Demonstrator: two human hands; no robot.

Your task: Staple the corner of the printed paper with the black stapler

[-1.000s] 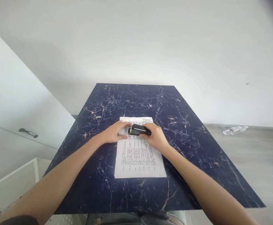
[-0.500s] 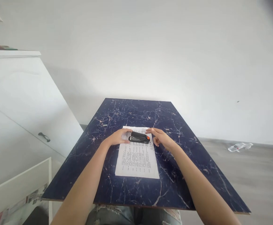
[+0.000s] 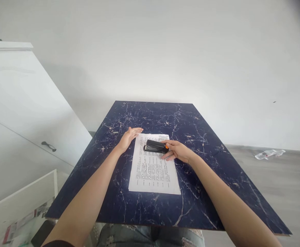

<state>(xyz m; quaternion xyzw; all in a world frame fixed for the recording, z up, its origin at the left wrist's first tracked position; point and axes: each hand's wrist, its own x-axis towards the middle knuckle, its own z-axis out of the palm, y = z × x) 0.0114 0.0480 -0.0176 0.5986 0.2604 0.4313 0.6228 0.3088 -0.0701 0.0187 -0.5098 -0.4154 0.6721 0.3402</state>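
Observation:
Printed white sheets (image 3: 152, 175) lie on the dark blue marbled table (image 3: 150, 212). Over their upper part is a black stapler (image 3: 155, 146) with an orange spot at its right end. My right hand (image 3: 175, 150) grips that right end between thumb and fingers. At the top left corner of the paper, my left hand (image 3: 129, 139) is open, its fingers stretched out, holding nothing. A small grey piece (image 3: 115, 132) lies on the table left of my left hand.
A white cabinet (image 3: 36, 103) with a dark handle (image 3: 48, 146) stands at the left. An open drawer (image 3: 21, 192) is at the lower left. Crumpled clear plastic (image 3: 269, 154) lies on the floor at the right. A pale wall rises behind the table.
My left hand has let go of the stapler and moved up to the paper's top left corner. My right hand has closed on the stapler's right end. The view has shifted slightly.

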